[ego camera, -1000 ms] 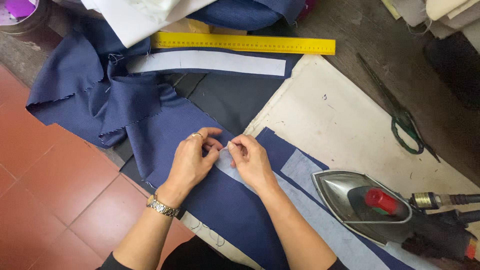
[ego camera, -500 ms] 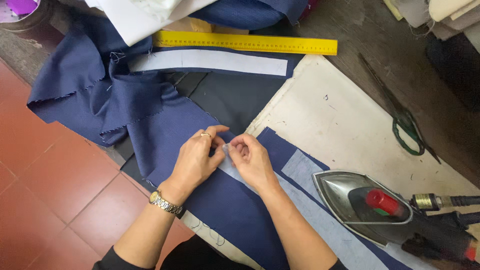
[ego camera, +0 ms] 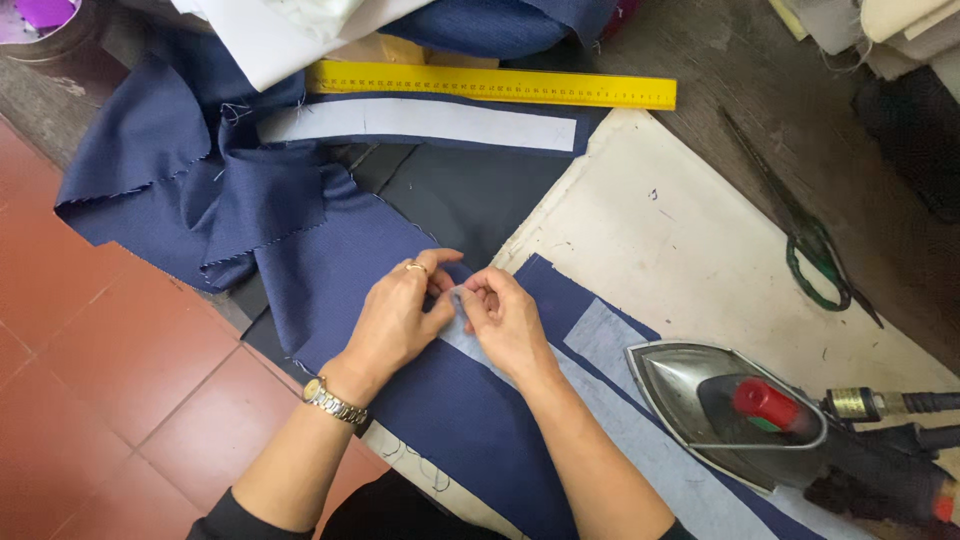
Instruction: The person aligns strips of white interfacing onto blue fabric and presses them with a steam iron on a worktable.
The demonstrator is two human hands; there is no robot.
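Navy cloth (ego camera: 330,270) spills off the left edge of our worktable and hangs in loose folds over the red tile floor (ego camera: 90,380), its raw edges fraying. Up in the far left corner we see a purple tub (ego camera: 35,18), only partly in view. Along the top lies a yellow ruler (ego camera: 490,86), and just below it, touching or nearly so, a long white strip (ego camera: 420,124) rests on a band of the same navy fabric.

Near the middle, our left hand (ego camera: 395,320), with a ring on one finger and a metal watch (ego camera: 333,402) at the wrist, lies on the navy cloth with its fingers curled inward. Its thumb and fingertips pinch the end of a pale blue-grey strip (ego camera: 640,450) that runs diagonally down to the right along the cloth. Our right hand (ego camera: 505,320) meets the left at that same spot, fingers bent and closed on the strip's end, so both hands grip it together, knuckles almost touching.

Beyond our hands to the right, the cloth sits on a cream pressing pad (ego camera: 680,240), stained in places. A second pale patch (ego camera: 605,340) lies on the navy fabric just beside the iron (ego camera: 740,415), which rests on its side, its shiny plate facing us, with a red knob and a dark cord trailing off to the right. Farther right, well apart from our hands, green-handled scissors (ego camera: 805,245) lie on the dark tabletop (ego camera: 720,50).
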